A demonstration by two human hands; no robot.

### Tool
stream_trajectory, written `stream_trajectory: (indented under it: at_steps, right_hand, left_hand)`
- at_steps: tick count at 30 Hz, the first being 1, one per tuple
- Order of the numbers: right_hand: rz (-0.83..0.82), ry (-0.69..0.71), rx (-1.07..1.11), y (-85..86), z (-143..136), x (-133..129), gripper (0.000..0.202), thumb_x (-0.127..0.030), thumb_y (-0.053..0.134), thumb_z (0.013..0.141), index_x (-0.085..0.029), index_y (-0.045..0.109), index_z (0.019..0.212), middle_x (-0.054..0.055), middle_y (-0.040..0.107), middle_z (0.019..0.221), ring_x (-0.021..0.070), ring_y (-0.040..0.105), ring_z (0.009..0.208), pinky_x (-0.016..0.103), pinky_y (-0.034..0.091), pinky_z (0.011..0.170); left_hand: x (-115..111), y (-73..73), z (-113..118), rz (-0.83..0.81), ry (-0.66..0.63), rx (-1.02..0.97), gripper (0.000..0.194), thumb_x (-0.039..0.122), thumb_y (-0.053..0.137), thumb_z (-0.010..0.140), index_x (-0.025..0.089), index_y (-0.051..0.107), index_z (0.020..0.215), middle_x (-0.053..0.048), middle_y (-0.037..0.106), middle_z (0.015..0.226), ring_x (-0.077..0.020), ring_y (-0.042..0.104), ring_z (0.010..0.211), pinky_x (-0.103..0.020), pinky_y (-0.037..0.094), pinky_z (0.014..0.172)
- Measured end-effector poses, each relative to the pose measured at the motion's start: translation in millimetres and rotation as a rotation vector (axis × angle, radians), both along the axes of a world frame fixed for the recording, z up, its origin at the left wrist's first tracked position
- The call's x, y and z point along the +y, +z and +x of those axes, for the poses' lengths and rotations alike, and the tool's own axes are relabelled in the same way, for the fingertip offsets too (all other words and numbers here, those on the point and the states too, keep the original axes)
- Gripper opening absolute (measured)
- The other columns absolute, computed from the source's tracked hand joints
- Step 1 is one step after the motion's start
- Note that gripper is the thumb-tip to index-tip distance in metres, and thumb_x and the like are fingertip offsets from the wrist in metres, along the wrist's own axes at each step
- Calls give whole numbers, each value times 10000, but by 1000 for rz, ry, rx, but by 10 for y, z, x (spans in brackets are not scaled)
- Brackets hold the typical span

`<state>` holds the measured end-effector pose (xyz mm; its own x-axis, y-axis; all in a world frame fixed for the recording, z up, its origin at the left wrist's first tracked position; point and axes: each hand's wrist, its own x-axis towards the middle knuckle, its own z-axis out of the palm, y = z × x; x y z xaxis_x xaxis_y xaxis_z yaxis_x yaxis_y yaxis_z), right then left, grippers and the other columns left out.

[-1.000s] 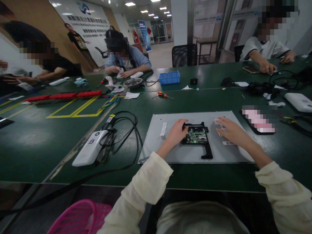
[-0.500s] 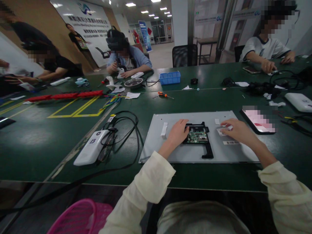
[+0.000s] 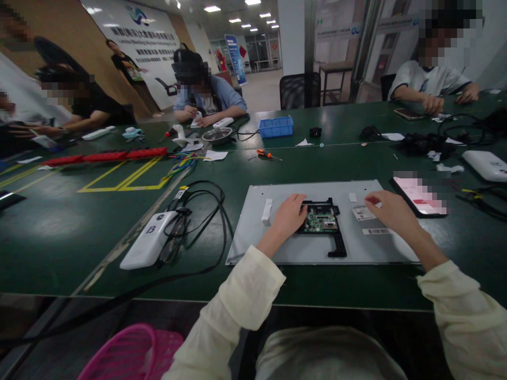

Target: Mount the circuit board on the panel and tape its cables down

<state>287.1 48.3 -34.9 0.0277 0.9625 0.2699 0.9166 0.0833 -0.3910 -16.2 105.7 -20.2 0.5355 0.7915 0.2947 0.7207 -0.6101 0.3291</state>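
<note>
A flat grey panel [image 3: 253, 243] lies on the green table in front of me. On its middle sits a black frame [image 3: 337, 244] around a green circuit board [image 3: 320, 222]. My left hand [image 3: 291, 214] has its fingers closed on the left edge of the black frame. My right hand [image 3: 386, 208] is over the panel's right part, beside a label [image 3: 363, 212]; its thumb and fingertips are pressed together, and anything between them is too small to make out. A white strip [image 3: 266, 210] lies on the panel's left part, and a small white square [image 3: 352, 197] on its right.
Right of the panel lies a phone [image 3: 418, 195]. To the left are a white power bank [image 3: 148, 240] and looped black cables [image 3: 206, 184]. Further back lie an orange screwdriver [image 3: 269, 154] and a blue basket [image 3: 276, 127]. People sit across the table [image 3: 222, 211].
My right hand has moved slightly right, away from the label, which now shows more fully. My left hand stays on the frame.
</note>
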Motion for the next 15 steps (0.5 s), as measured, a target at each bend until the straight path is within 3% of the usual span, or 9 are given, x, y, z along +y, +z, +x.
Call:
stream_trajectory:
  at_steps: [6,15]
  right_hand:
    - [-97,130,83,18,-6,-41,258,-427,594,790,-222,695,911,64,684,926,222,651,794,360,506,715]
    - [-157,155,95,-4,27,-29,155,-326,573,783,-226,685,823,52,676,872,212,635,768,361,510,719]
  left_hand:
    - [10,8,-1,-20,2,21,305,224,421,942,158,527,1220,-91,590,1182,-200,575,1090,-329,448,983]
    - [4,27,-3,-10,1,37,297,230,415,947,154,525,1213,-89,591,1170,-205,571,1091,-324,444,980]
